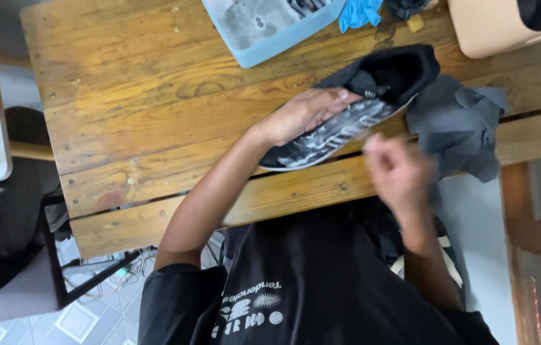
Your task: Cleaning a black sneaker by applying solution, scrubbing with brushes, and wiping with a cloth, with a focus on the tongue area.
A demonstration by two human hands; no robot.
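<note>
A black shoe [379,83] lies on its side on the wooden table [155,108], its side streaked with white foam. My left hand [305,112] lies over the shoe's middle and holds it down against the boards. My right hand [398,172] hovers just below the shoe near the table's front edge. It is blurred, with the fingers curled, and whether it holds anything cannot be made out. My dark shirt fills the bottom of the view.
A light blue basin [270,32] of soapy water stands at the table's far edge, with a blue cloth [360,13] beside it. A crumpled grey cloth [459,124] lies right of the shoe. A beige container [500,29] sits at the far right corner.
</note>
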